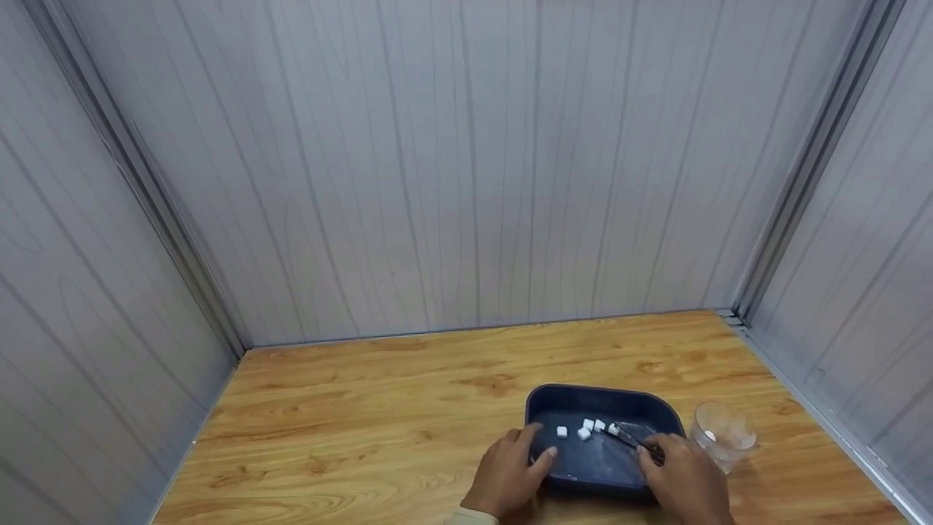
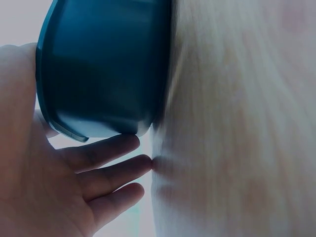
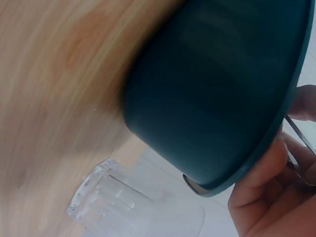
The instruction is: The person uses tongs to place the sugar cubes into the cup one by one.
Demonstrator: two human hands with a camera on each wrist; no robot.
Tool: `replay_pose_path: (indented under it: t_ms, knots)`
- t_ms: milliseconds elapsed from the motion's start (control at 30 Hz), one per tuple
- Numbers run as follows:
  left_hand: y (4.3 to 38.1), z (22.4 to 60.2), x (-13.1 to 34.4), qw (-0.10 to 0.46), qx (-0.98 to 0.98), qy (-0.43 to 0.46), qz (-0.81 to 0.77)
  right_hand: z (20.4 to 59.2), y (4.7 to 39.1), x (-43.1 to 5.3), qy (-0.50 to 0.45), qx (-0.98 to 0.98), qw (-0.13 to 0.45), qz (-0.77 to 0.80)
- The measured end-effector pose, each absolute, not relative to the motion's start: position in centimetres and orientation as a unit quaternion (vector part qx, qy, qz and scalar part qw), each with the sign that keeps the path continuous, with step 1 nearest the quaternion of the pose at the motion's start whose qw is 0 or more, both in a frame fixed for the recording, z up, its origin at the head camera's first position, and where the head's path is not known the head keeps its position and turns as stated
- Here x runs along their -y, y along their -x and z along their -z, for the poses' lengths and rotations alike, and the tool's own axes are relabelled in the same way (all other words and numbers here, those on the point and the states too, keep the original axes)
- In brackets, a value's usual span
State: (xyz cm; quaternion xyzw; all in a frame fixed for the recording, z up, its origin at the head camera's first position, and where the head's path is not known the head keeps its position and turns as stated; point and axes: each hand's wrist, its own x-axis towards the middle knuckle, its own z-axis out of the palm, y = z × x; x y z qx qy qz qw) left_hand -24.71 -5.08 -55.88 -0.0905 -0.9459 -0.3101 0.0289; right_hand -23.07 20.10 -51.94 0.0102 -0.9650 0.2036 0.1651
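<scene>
A dark blue tray (image 1: 594, 481) with rounded corners stands on the wooden table, holding several small white cubes (image 1: 584, 434). My left hand (image 1: 506, 470) holds its left corner: thumb and index finger reach over the rim, while the other fingers lie along or near the outer wall (image 2: 108, 74). My right hand (image 1: 685, 474) is over the tray's right side, pinching thin dark tweezers (image 1: 635, 440). Their tips are at the rightmost white cube (image 1: 613, 430). In the right wrist view, the tweezers' two arms (image 3: 299, 134) show between the fingers, beside the tray rim.
Close to the right of the tray and my right hand stands a clear cup (image 1: 732, 437) with a white piece (image 1: 709, 435) inside. Panelled walls (image 1: 466, 182) enclose the table at the back and both sides. Bare wood (image 1: 350, 423) extends left of the tray.
</scene>
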Motion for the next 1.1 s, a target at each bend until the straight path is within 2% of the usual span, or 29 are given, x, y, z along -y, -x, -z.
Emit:
replay_pose_path:
  t_ms: [200, 467, 867, 1100]
  knots:
    - [24.64, 55.72, 5.19, 0.026, 0.946, 0.091, 0.311, 51.95, 23.17, -20.17, -0.008, 0.967, 0.15, -0.204]
    - [24.52, 56.03, 5.04, 0.063, 0.946, 0.117, 0.296, 52.23, 23.29, -20.39, -0.003, 0.967, 0.149, -0.205]
    - [24.75, 56.02, 5.14, 0.036, 0.946, 0.1, 0.305, 52.15, 23.76, -20.18, 0.011, 0.975, 0.114, -0.19]
    - [24.86, 55.96, 5.19, 0.036, 0.945, 0.097, 0.309, 52.14, 23.96, -20.05, 0.0, 0.974, 0.13, -0.184]
